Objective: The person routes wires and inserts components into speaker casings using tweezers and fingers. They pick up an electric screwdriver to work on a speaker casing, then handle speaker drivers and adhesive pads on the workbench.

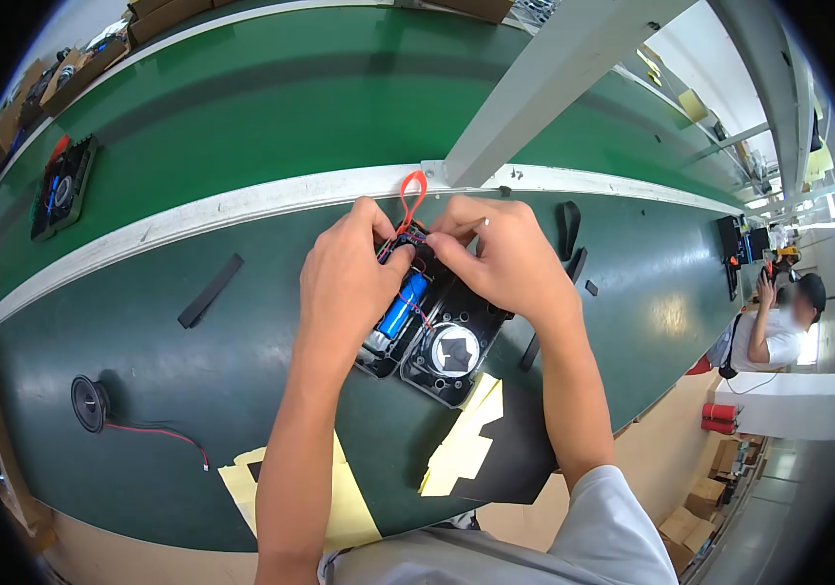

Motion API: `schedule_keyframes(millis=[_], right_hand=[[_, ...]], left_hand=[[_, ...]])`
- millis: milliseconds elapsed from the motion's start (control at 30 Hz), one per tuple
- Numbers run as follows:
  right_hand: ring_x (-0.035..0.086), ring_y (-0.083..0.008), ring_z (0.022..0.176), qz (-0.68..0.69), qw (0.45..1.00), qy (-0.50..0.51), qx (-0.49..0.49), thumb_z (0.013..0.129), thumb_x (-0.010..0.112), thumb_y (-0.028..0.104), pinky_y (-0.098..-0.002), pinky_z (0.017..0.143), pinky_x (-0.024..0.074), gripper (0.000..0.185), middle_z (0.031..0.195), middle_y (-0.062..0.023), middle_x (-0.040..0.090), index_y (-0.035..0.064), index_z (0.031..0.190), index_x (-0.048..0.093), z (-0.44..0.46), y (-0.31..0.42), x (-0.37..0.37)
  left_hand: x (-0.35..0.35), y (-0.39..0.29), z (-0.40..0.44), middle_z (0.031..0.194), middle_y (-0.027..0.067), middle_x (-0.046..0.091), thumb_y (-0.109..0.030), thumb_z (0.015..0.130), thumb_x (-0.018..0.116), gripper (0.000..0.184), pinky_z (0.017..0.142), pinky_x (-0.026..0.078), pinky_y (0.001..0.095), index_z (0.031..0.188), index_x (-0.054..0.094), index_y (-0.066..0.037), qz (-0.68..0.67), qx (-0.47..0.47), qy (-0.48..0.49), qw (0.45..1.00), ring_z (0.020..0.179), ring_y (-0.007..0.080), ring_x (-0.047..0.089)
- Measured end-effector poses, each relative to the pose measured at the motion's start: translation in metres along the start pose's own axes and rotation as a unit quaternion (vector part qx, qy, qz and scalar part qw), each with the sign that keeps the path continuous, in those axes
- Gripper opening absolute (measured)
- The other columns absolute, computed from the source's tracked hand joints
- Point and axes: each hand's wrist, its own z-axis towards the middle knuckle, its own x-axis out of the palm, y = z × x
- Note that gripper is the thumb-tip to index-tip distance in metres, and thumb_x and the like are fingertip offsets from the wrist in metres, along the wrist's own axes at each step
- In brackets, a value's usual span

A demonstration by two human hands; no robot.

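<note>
An opened black speaker housing [390, 363] lies in two halves on the bench between my hands. One half holds a blue cylindrical battery [404, 306], the other a round speaker [454, 350] with a dark patch on its back. Thin wires run between them. My left hand [351, 261] grips the far end of the housing, thumb inside near the small coloured wires. My right hand [500, 252] is closed at the same end, thumb and fingers pinched together; what they hold is hidden. An orange strap loop [413, 199] sticks up between my hands.
A loose speaker [90, 403] with a red lead lies left, near a black foam strip [211, 291]. Yellow-backed sheets [461, 448] lie at the front edge. Another opened housing [64, 190] sits beyond the white rail [213, 214]. A co-worker [778, 327] is far right.
</note>
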Motion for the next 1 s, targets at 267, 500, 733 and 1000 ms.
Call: schedule_keyframes(millis=[267,500,733,1000], right_hand=[[0.062,-0.0351,0.061,-0.086,0.995,0.023,-0.038,0.086,0.068,0.017,-0.0396,0.058,0.0501,0.017,0.068,-0.0152,0.065,0.0032,0.077,0.068,-0.002,-0.005,-0.004],[0.06,-0.0356,0.059,-0.078,0.995,-0.007,-0.054,0.086,0.069,0.014,-0.0397,0.056,0.0484,0.017,0.065,-0.0174,0.062,0.0008,0.075,0.067,0.001,-0.001,0.004],[0.061,-0.0387,0.063,-0.067,0.998,0.009,0.018,0.085,0.067,0.014,-0.0431,0.06,0.0495,0.015,0.068,-0.0205,0.063,0.0014,0.079,0.069,0.002,0.001,0.001],[0.065,-0.0387,0.068,-0.161,0.987,0.007,0.011,0.088,0.063,0.021,-0.0467,0.064,0.0523,0.019,0.072,-0.0182,0.066,0.0046,0.082,0.069,-0.002,0.014,0.009]], left_hand=[[-0.002,-0.003,-0.001,0.082,0.0176,0.068,-0.014,0.08,0.075,0.028,0.068,0.048,0.042,0.092,0.054,-0.001,-0.003,-0.014,0.003,1.0,0.074,0.0348,0.065],[0.001,0.002,0.001,0.08,0.0164,0.068,-0.014,0.08,0.075,0.027,0.068,0.049,0.0408,0.091,0.054,-0.001,0.001,0.006,-0.02,1.0,0.073,0.0327,0.066],[0.0,0.001,0.001,0.076,0.015,0.066,-0.017,0.08,0.075,0.029,0.065,0.047,0.0426,0.089,0.054,-0.001,0.014,0.013,-0.01,1.0,0.069,0.0327,0.064],[-0.004,-0.013,-0.001,0.091,0.0126,0.07,-0.024,0.078,0.079,0.034,0.072,0.052,0.0458,0.096,0.056,-0.006,0.096,-0.032,0.015,0.995,0.084,0.0351,0.068]])
